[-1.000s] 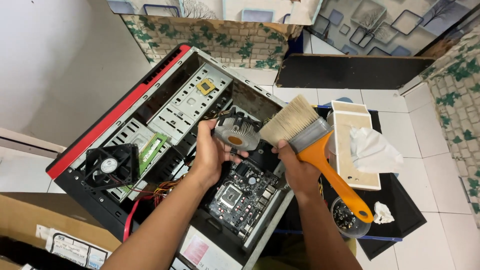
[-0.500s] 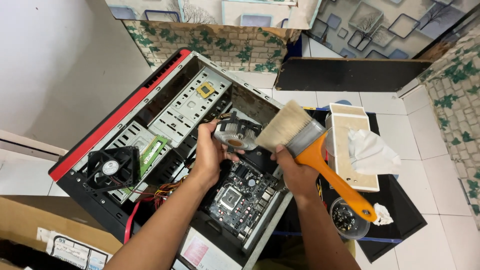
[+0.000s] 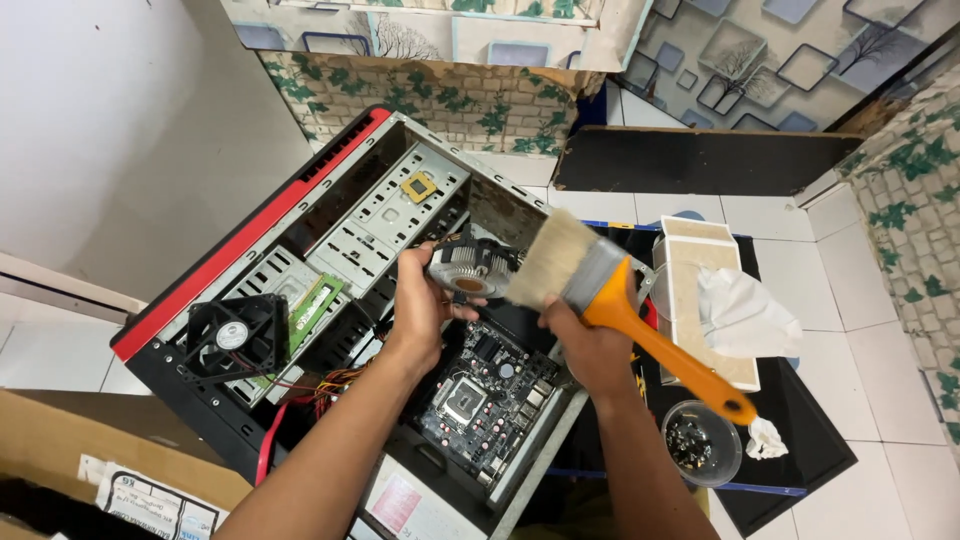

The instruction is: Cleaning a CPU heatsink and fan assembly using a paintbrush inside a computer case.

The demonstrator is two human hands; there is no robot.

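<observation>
My left hand (image 3: 420, 305) grips a round finned heatsink cooler (image 3: 468, 270) above an open computer case (image 3: 300, 215) with a red edge. My right hand (image 3: 585, 345) holds a wide paintbrush (image 3: 600, 290) by its orange handle, with the pale bristles touching the cooler's right side. Below both hands a motherboard (image 3: 480, 395) lies inside the case, its processor socket bare. A small gold chip (image 3: 419, 186) rests on the drive bays.
A black case fan (image 3: 232, 335) and a green memory stick (image 3: 312, 305) sit on the case's left part. To the right are a tile with a crumpled tissue (image 3: 745, 315), a clear bowl of screws (image 3: 700, 442), a black mat and a cardboard box (image 3: 60, 470).
The brush has swung leftward so its bristles now press against the cooler. My left hand keeps holding the cooler and has tilted it slightly.
</observation>
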